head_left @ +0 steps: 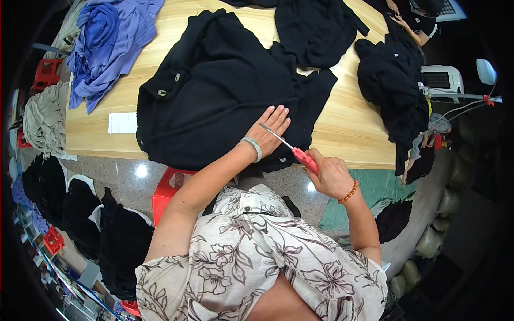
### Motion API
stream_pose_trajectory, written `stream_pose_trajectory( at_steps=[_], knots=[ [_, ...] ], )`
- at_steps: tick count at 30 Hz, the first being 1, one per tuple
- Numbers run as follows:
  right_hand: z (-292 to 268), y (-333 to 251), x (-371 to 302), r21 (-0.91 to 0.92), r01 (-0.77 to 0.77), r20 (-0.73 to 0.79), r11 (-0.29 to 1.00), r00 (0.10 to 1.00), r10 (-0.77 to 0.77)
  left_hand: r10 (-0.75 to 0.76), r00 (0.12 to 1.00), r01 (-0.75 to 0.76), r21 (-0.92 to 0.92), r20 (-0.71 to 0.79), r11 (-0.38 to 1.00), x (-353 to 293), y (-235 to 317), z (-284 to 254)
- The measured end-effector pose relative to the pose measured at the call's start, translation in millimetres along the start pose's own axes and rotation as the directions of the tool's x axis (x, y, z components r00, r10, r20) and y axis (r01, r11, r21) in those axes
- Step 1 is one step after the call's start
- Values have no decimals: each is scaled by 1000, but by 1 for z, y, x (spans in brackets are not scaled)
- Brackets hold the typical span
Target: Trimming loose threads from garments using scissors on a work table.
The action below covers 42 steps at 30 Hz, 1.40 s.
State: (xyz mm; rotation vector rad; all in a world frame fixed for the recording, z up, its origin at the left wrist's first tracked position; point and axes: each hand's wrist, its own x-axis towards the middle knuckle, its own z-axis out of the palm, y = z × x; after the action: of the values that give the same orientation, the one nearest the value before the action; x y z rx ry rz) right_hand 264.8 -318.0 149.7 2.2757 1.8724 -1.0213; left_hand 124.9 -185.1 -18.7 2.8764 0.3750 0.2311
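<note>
A black knit cardigan (214, 96) lies spread on the wooden table in front of me, with large buttons (162, 93) along its left part. My left hand (267, 128) rests flat on its near right part, fingers stretched out, holding nothing. Just right of it, my right hand (333, 175) is closed around a tool with a red handle (306, 160) and a slim metal shaft. The shaft points up and left, its tip passing over my left hand's fingers in this view. Whether the tip touches anything, and the tool's exact kind, I cannot tell.
More black knitwear (316, 32) lies at the back and a black pile (388, 80) at the right edge. Purple garments (110, 48) and a white paper slip (122, 123) are on the left. A red stool (163, 195) stands below; another person's arm (409, 31) shows far right.
</note>
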Motion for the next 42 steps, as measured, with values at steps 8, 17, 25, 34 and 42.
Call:
stream_pose_trajectory(
  at_steps=[8,17,25,34,42],
  knots=[
    [-6,-48,34,-25,77,115,997,991,-73,-177,984,170,-149,-32,974,-68,-7,-32],
    [11,-104,88,-33,243,208,969,950,-231,-633,768,632,-42,-96,774,-195,-88,-35],
    [72,-171,131,83,518,155,851,837,-525,-604,795,605,6,-55,796,-286,-142,-45],
    [45,-146,102,148,309,49,939,946,-319,-549,702,521,-199,-455,830,-247,-165,-88],
    [59,-139,94,172,214,-407,962,904,-128,-426,894,448,263,-137,855,-157,-249,-66]
  ],
)
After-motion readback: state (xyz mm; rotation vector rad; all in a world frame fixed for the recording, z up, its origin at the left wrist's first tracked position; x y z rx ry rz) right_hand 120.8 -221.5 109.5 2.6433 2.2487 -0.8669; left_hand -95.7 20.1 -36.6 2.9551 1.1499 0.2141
